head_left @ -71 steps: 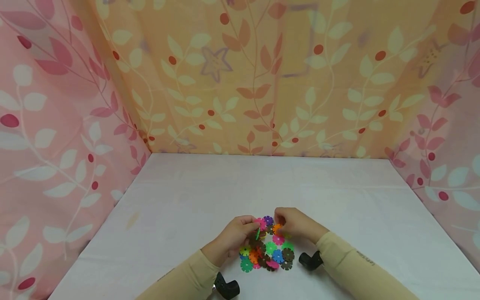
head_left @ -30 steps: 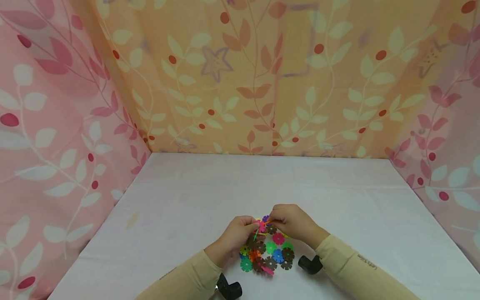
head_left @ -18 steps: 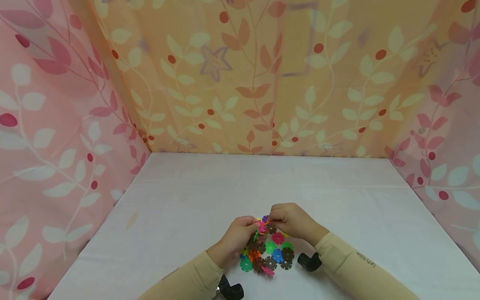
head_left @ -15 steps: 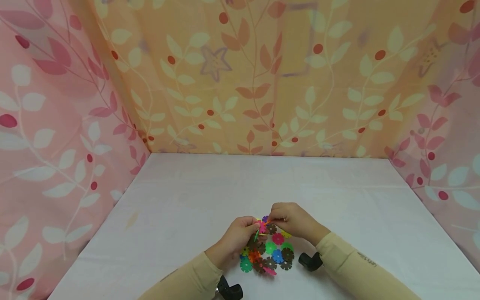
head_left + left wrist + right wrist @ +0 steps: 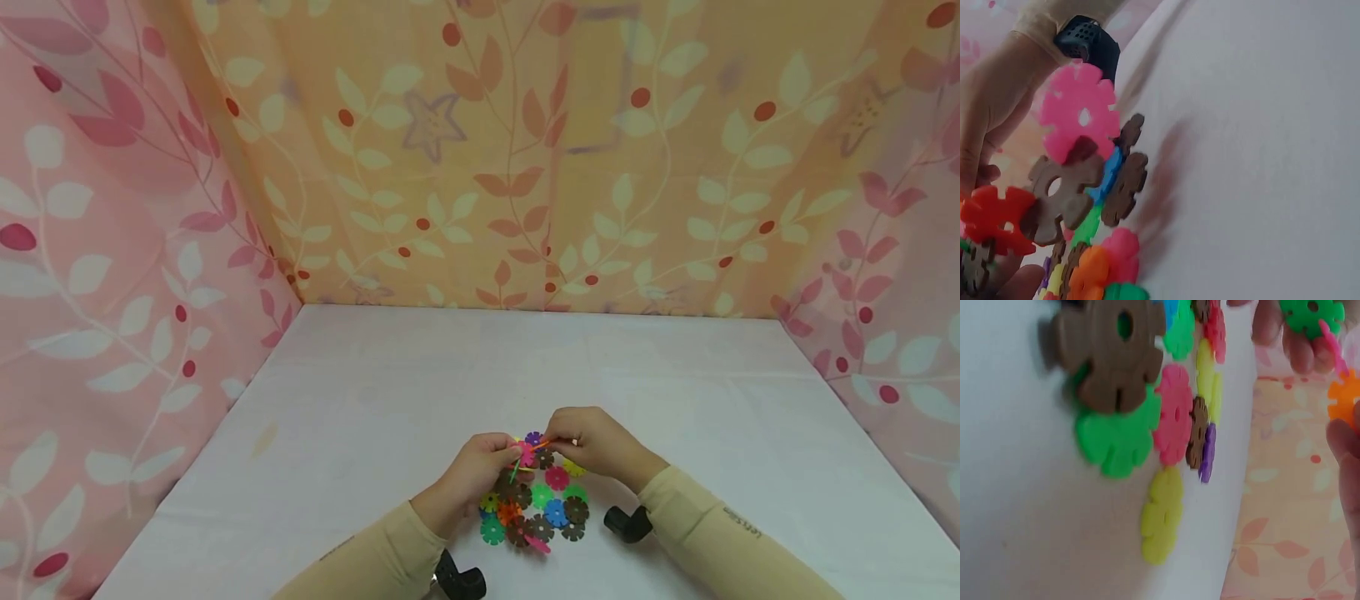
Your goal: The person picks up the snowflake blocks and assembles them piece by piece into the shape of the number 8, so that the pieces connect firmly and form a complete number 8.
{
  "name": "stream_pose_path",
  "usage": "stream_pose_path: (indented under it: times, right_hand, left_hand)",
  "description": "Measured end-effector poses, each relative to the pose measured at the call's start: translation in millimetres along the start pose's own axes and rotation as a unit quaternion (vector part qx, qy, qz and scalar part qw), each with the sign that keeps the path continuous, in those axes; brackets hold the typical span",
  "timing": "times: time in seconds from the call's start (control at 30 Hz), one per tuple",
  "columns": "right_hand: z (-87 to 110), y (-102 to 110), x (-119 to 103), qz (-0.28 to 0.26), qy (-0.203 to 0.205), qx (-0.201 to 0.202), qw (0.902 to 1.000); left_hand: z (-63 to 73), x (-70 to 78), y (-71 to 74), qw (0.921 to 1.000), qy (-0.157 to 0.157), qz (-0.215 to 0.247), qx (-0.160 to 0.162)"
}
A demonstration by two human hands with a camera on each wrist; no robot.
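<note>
Right grip (image 5: 596,440) pinching orange disc (image 5: 1341,399), edge-on in head view only

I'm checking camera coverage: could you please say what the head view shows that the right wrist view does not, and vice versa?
Only the head view: the lettered right sleeve and the purple star drawing.
Only the right wrist view: the notched face of the orange disc, edge-on from the head.
Both share: the left hand, the right hand, the white tabletop, the purple disc and the pink disc between the hands.

Smooth, faintly glossy plastic discs (image 5: 542,497); matt, creased tablecloth (image 5: 375,383).
</note>
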State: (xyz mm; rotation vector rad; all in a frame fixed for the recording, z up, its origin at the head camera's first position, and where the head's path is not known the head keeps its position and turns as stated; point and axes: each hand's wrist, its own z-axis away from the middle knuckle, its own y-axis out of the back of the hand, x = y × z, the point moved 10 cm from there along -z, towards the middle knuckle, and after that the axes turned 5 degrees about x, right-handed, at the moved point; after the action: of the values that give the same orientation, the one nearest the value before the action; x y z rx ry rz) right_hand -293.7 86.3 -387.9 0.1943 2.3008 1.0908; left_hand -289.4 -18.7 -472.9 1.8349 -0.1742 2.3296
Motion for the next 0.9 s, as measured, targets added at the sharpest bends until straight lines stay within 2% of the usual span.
stream_pose_path:
  times: [0.13,0.37,0.47,0.57,0.73,0.9]
  right_hand:
    - [0.5,1,-4,0.002,0.027,0.021,0.9994]
    - [-0.1,1,-4,-0.017,0.028,0.018,0.9993]
    - [-0.8,-2,-2,-0.024,0.011,0.003,0.9996]
    - [-0.4,-2,4,-0.033,-0.022,-0.012,0.9991]
    - [-0.1,2,15,-0.085,-0.08,-0.024,0.9929]
    - [-1.5,6,15,-0.102,-0.078,-0.016,0.9915]
  left_hand:
    - [1.6,1.1,-0.8,0.9998,0.003,0.016,0.014]
    - [1.0,-0.3,-1.9,0.9995,0.007,0.021,0.021]
    - [0.5,-2.8,-3.1,0.9995,0.01,0.028,0.015]
    - [0.2,-2.8,-5.7,0.9994,0.013,0.033,-0.003]
    - [-0.6,3.5,-7.6,0.9995,0.016,0.012,-0.023]
    - [-1.7,7.7,-7.1,0.9994,0.016,0.016,-0.025]
